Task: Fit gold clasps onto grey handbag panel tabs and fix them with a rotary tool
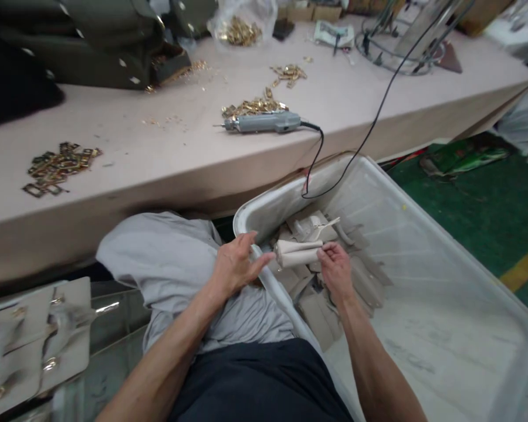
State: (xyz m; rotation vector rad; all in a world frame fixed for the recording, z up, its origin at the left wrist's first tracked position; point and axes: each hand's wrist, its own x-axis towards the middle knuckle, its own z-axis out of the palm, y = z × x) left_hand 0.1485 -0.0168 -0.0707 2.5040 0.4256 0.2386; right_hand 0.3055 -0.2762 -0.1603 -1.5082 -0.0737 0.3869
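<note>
My right hand (337, 271) pinches the right end of a folded beige leather-like piece (297, 253) above the white bin. My left hand (237, 264) is open, thumb and fingers apart, its thumb tip close to the left end of that piece; whether it touches is hard to tell. Below, inside the bin, lie several similar beige pieces (319, 316), one with a clear plastic-wrapped part (305, 227) on it.
The white bin (422, 246) stands against the table (149, 158). On the table lie a grey electric screwdriver (264, 122) with a black cord, gold hardware (253, 106) and dark metal buckles (59, 167). Beige panels with wrapped handles (70, 346) lie at lower left.
</note>
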